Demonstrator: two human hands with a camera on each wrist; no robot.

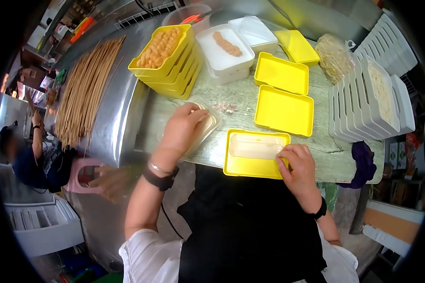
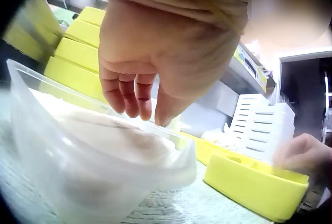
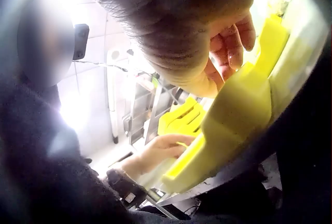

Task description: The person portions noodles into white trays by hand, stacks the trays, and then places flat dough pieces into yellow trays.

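Observation:
My left hand (image 1: 180, 127) reaches palm down over a clear plastic container (image 2: 98, 182) with pale, flat, thin pieces (image 1: 207, 123) in it. In the left wrist view, the left hand's (image 2: 155, 63) fingers point down, bent, near the pieces, with nothing visible between them. My right hand (image 1: 298, 172) is at the right end of a yellow tray (image 1: 229, 167), its fingertips touching the end of a long pale sheet (image 1: 255, 146) lying inside. In the right wrist view, the right hand's (image 3: 207, 42) fingers dip behind the tray's wall (image 3: 238, 110), which hides their tips.
Two yellow trays (image 1: 284, 111) lie behind. A yellow stack (image 1: 167, 82) holds twisted orange pieces; a white tub (image 1: 222, 63) has one more. Wooden sticks (image 1: 87, 89) lie left. White stacked trays (image 1: 359, 104), a bag (image 1: 334, 56) and purple cloth (image 1: 363, 165) are right.

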